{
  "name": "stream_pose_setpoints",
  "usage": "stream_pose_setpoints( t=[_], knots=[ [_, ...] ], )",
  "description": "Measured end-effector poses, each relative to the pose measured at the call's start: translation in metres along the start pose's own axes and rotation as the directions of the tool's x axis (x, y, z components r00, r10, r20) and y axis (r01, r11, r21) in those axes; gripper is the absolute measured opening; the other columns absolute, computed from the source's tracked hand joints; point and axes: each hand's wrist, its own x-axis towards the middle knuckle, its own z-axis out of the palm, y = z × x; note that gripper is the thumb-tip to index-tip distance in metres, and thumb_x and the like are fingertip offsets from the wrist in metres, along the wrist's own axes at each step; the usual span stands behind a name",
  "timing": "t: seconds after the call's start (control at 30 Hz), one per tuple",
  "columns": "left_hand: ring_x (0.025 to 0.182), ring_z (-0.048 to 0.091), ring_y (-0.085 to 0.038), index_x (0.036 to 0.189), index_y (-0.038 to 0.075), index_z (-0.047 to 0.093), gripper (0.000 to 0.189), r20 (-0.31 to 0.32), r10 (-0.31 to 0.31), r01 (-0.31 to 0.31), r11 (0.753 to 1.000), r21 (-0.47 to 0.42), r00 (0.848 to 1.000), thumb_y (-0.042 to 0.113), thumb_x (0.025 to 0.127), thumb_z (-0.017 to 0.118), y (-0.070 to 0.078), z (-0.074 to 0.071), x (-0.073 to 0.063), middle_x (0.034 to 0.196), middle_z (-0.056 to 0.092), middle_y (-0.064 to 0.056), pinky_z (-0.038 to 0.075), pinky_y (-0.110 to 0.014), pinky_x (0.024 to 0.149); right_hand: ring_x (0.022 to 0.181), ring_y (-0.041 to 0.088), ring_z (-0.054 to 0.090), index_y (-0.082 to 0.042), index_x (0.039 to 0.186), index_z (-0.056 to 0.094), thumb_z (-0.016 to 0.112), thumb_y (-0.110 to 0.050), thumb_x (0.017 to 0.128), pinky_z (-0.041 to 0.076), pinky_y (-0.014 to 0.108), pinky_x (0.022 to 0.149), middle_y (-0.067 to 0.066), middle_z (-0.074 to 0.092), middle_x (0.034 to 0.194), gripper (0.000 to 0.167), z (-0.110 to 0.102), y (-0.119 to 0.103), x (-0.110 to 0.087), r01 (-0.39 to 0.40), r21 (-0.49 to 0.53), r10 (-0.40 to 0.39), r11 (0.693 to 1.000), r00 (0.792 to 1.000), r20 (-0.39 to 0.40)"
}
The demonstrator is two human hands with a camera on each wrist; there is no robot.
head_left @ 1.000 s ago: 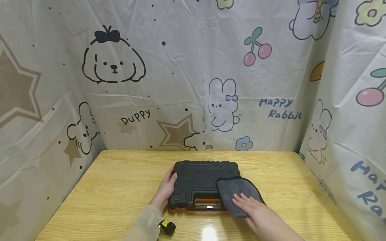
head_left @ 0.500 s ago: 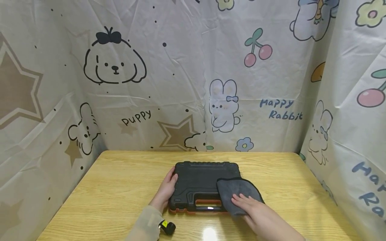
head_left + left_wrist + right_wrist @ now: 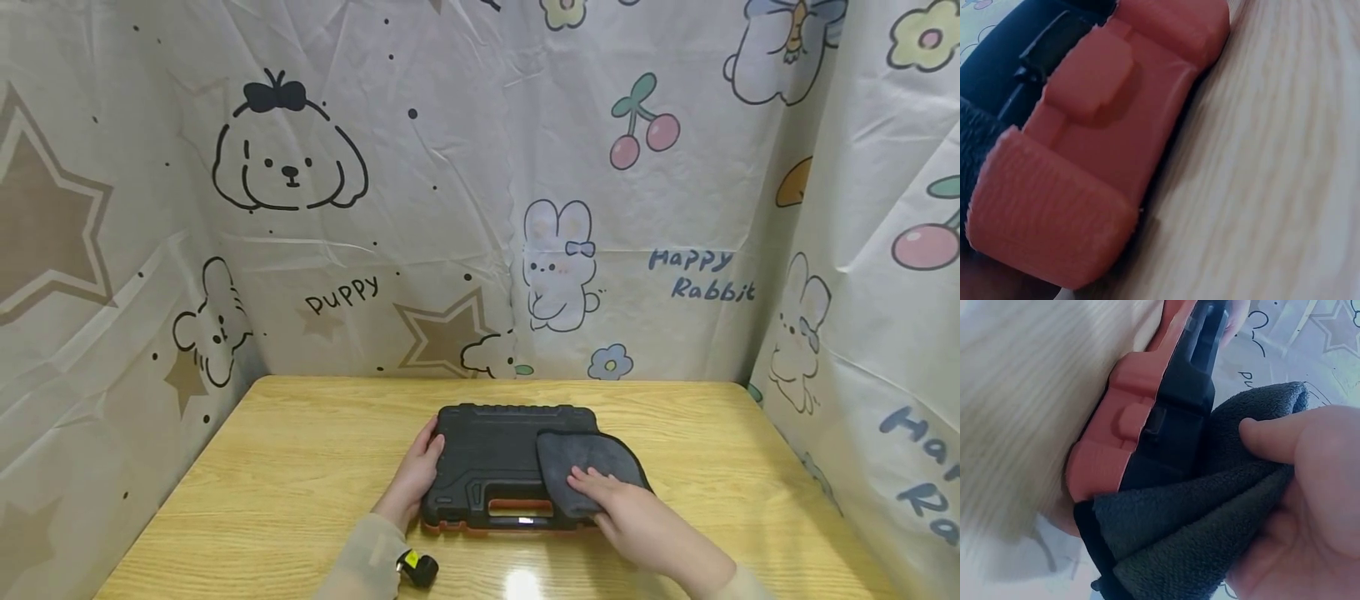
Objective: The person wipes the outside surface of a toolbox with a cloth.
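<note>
A black tool case [image 3: 510,442] with an orange lower half lies flat on the table, handle toward me in the head view. My left hand [image 3: 415,473] holds its left side, thumb by the lid's edge. My right hand [image 3: 618,504] holds a dark grey cloth [image 3: 585,454] with black edging over the lid's near right corner, fingers lying across the cloth. Its thumb [image 3: 1272,437] lies against the folded cloth [image 3: 1191,519] in the right wrist view. The left wrist view shows the case's orange front side [image 3: 1104,125] close up; the left fingers are hidden there.
The wooden table [image 3: 322,450] runs up to a cartoon-printed curtain [image 3: 450,167] at the back and both sides. A small black object [image 3: 417,568] with a yellow label is beside the left sleeve near the front.
My right hand has slid the cloth slightly away from me, up over the near right part of the lid. The left hand and the case keep their places.
</note>
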Motion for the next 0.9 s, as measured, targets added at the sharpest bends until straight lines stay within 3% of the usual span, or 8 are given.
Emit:
stream_pose_setpoints(
  t=[0.9],
  knots=[
    [0.157,0.011,-0.046,0.166,0.013,0.018,0.060,0.021,0.011,-0.011,1.000,-0.001,1.000,0.030,0.113,0.039,0.000,-0.002,-0.001,0.172,0.014,-0.021,0.014,-0.065,0.125,0.136,0.043,0.055,0.004,0.143,0.058,0.060,0.002,0.097,0.044,0.055,0.113,0.024,0.057,0.148,0.045,-0.008,0.022,0.070,0.011,-0.080,-0.012,0.997,1.000,-0.007]
  ],
)
